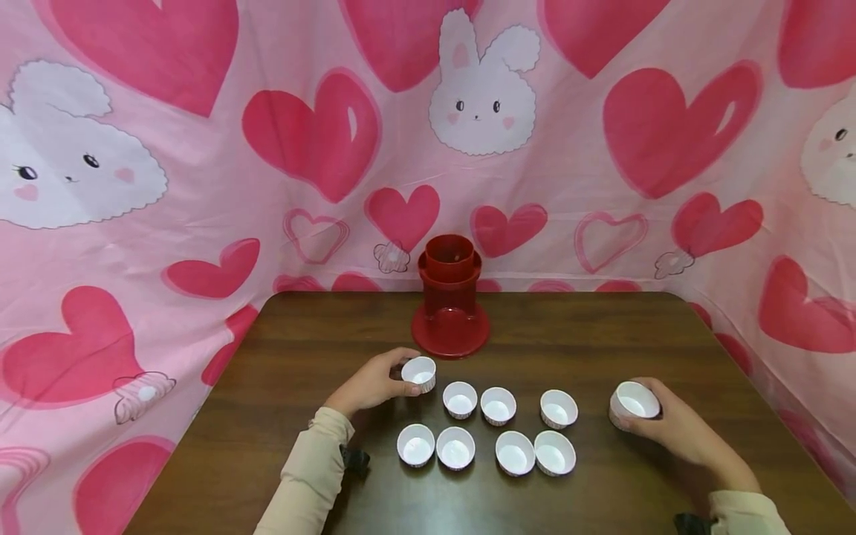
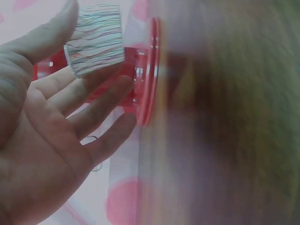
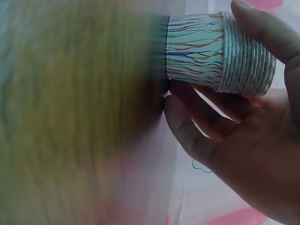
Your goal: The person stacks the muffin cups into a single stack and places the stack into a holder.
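My left hand (image 1: pixel 376 383) pinches one small white paper cup (image 1: pixel 420 377) between thumb and fingers, upright, near the red stand. In the left wrist view that paper cup (image 2: pixel 99 40) shows thin coloured streaks and hangs above the tabletop. Over at the right, my right hand (image 1: pixel 682 427) grips a nested stack of paper cups (image 1: pixel 628 405). The rims of that stack (image 3: pixel 248 56) lie layered close together in the right wrist view, its bottom at or just over the table. Between the hands, several single paper cups (image 1: pixel 460 401) stand upright in two rows.
A red stand (image 1: pixel 449 331) with a round base and cylindrical top sits toward the back of the brown wooden table (image 1: pixel 321 319). Pink cloth (image 1: pixel 568 171) with hearts and rabbits hangs behind and at both sides.
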